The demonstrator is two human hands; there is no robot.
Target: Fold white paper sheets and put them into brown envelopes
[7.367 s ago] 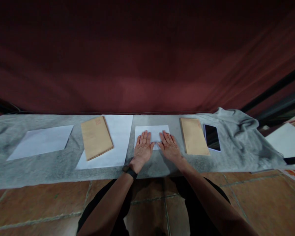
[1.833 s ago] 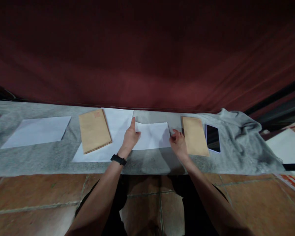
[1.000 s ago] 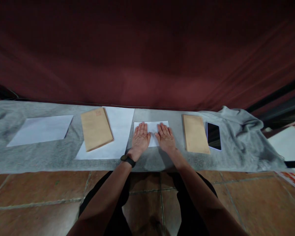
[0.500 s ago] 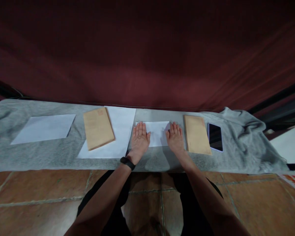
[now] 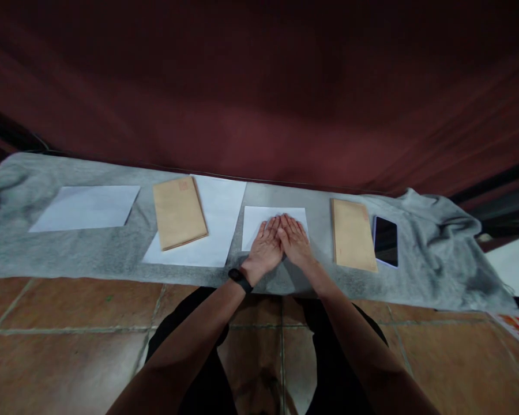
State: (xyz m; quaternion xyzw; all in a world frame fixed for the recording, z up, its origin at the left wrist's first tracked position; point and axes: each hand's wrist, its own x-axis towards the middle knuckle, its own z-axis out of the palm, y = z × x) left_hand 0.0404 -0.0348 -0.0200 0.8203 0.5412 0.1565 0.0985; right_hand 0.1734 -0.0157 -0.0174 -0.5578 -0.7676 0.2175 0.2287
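Observation:
A small white sheet of paper [image 5: 252, 220] lies in front of me on the grey cloth. My left hand [image 5: 266, 245] rests flat on its middle, fingers stretched out, a black band on the wrist. Beside it, my right hand [image 5: 296, 241] is also flat on the paper, and the fingertips of both hands touch. Neither hand grips anything. The lower middle of the sheet is hidden under them.
Brown envelopes [image 5: 179, 213] lie left on a larger white sheet [image 5: 222, 202]. More brown envelopes [image 5: 353, 235] and a phone [image 5: 386, 242] are on the right. Far left, another white sheet [image 5: 86, 207] rests on the grey cloth [image 5: 90, 253]. Behind hangs a dark red curtain [image 5: 259, 138].
Both hands have moved inward from the paper's left and right ends to its middle, where they now meet. The view has shifted slightly.

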